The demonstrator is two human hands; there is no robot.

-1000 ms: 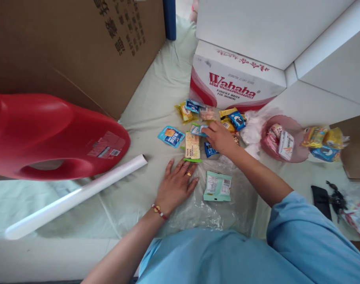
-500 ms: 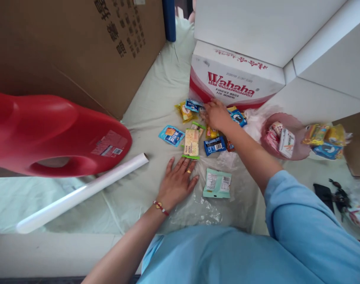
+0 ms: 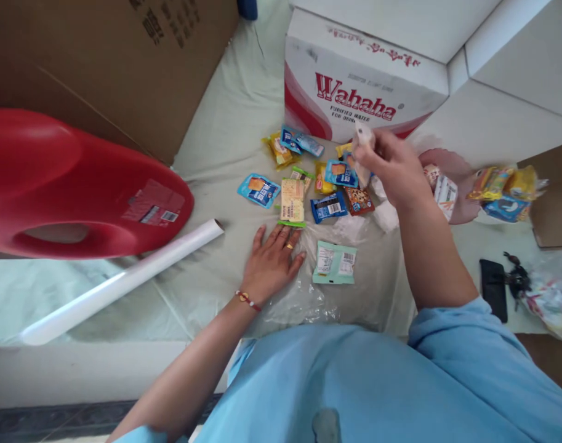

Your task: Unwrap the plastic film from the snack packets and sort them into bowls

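My left hand [image 3: 271,264] lies flat on the cloth, fingers spread, its fingertips at the lower edge of a cracker packet [image 3: 292,200]. In front of the box, my right hand [image 3: 396,163] pinches a small whitish snack packet [image 3: 364,151], held up above the pile. Under and around it lie a blue snack packet [image 3: 341,173], a brown cookie packet [image 3: 359,200] and a dark blue packet [image 3: 328,207]. Farther left are a light blue packet [image 3: 259,189] and a yellow packet [image 3: 281,151]. A mint-green packet [image 3: 335,263] rests on clear plastic near my body.
A white and red water carton [image 3: 354,92] stands behind the pile. On the left are a red plastic jug [image 3: 91,197], a white roll [image 3: 124,283] and a large cardboard box [image 3: 100,74]. To the right sit a pink bowl [image 3: 465,200] of snacks and a black phone [image 3: 493,289].
My right hand has lifted the whitish packet from the pile and moved right with it. My left hand stays flat in place. The camera view has tilted downward.
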